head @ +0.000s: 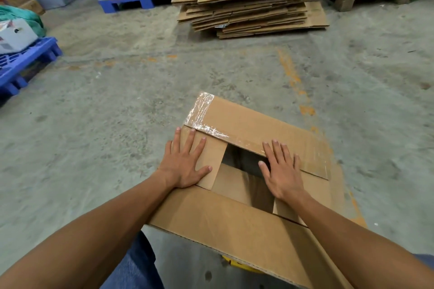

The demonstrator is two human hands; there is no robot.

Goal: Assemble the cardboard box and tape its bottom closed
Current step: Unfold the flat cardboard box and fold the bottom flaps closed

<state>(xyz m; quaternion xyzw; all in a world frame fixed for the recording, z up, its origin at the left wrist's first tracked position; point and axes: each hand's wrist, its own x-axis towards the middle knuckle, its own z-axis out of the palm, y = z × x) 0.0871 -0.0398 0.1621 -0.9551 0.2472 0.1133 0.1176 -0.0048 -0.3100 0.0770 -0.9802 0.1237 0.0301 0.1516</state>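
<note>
We have the cardboard box (pixel 246 171) on the gray floor (pixel 117 124), right in front of our knees, with its bottom side facing up. The box is already standing up in its shape, so that part looks done. Now we are folding the bottom flaps shut.

Our left hand (pixel 185 162) lies flat on the small flap (pixel 211 166) on the left side and pushes it down. Its fingers (pixel 189 142) are spread wide and straight, and they grip nothing. Our right hand (pixel 281 169) lies flat too, on the far big flap (pixel 253 122) and the small flap under it. Its fingers (pixel 274 151) are close together and straight, and they also grip nothing.

A dark hole (pixel 244 159) shows in the middle, so the bottom is not closed yet. The near big flap (pixel 223 218) is not folded over it.

Some shiny old tape (pixel 199 110) sits on the far left corner. We think it is left over, but the view is not clear enough to be sure. We do not see a tape roll, so the taping is yet to come.

A pile of flat boxes (pixel 251 0) waits well apart from us.
</note>
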